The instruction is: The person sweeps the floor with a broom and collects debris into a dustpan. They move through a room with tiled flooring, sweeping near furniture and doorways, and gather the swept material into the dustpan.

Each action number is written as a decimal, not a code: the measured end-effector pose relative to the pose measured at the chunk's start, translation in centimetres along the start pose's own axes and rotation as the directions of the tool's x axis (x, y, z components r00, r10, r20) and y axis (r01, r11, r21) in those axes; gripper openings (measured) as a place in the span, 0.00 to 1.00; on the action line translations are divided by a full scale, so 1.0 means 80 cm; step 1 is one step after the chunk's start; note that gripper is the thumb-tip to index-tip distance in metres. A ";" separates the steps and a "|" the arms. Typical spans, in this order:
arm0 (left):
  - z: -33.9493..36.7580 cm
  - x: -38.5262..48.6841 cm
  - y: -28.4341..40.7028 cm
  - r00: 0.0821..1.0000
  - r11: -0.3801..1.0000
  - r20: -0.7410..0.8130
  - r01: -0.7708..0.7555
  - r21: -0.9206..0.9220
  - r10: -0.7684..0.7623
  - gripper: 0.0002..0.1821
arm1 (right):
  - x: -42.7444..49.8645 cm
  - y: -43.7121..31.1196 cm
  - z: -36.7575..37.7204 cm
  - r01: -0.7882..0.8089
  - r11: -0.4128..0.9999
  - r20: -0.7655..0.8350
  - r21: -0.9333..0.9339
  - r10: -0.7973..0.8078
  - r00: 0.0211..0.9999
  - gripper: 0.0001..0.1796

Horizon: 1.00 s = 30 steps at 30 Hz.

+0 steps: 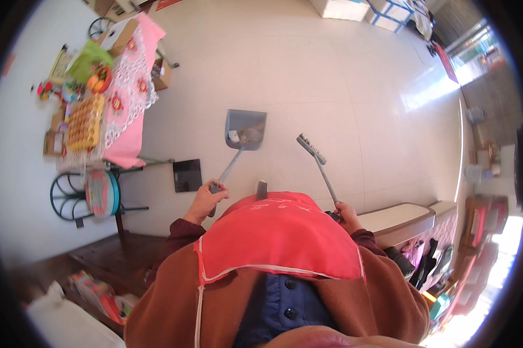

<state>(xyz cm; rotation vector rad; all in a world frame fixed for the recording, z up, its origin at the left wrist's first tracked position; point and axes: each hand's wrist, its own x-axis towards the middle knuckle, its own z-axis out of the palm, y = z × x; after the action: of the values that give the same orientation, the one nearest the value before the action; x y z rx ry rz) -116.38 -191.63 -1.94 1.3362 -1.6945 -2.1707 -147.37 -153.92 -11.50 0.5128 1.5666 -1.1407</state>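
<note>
My left hand (pixel 206 201) is closed around the grip of a long-handled grey dustpan (pixel 249 116). Its pan rests on the pale floor ahead of me, holding brownish dust or fluff (pixel 253 132) and a crumpled white scrap (pixel 233 136). On the other side, my right hand (pixel 347 216) grips the handle of a grey floor brush (pixel 311 149). The brush head, bristles facing up and away, is to the right of the dustpan and apart from it. Whether it touches the floor I cannot tell. My red apron (pixel 283 235) covers the view below both hands.
To the left stands a table with a pink lace-edged cloth (pixel 129 126), bearing an egg tray (pixel 86 123) and fruit. A chair (pixel 100 193) and a flat black square (pixel 187 175) are nearby. A wood-edged bench or cabinet (pixel 392 219) is at right; white boxes (pixel 344 8) stand far ahead.
</note>
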 end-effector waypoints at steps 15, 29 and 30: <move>-0.025 0.320 0.190 0.986 0.994 -0.134 0.098 -0.050 -0.104 0.08 | 0.176 -0.259 0.028 0.011 0.964 -0.101 -0.265 -0.039 0.994 0.15; -0.083 0.486 0.317 0.907 0.959 -0.378 0.085 -0.272 -0.187 0.10 | 0.394 -0.717 0.209 -0.083 0.997 -0.050 0.001 0.083 0.995 0.10; -0.096 0.511 0.328 0.904 0.953 -0.378 0.091 -0.288 -0.201 0.10 | 0.410 -0.739 0.226 -0.084 0.996 -0.040 0.023 0.084 0.996 0.10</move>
<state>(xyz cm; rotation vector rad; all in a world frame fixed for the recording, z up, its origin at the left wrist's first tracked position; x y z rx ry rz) -147.62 -229.58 -3.95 1.7279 -1.1425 -1.9218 -196.35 -203.61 -17.19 0.6146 1.5551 -1.0900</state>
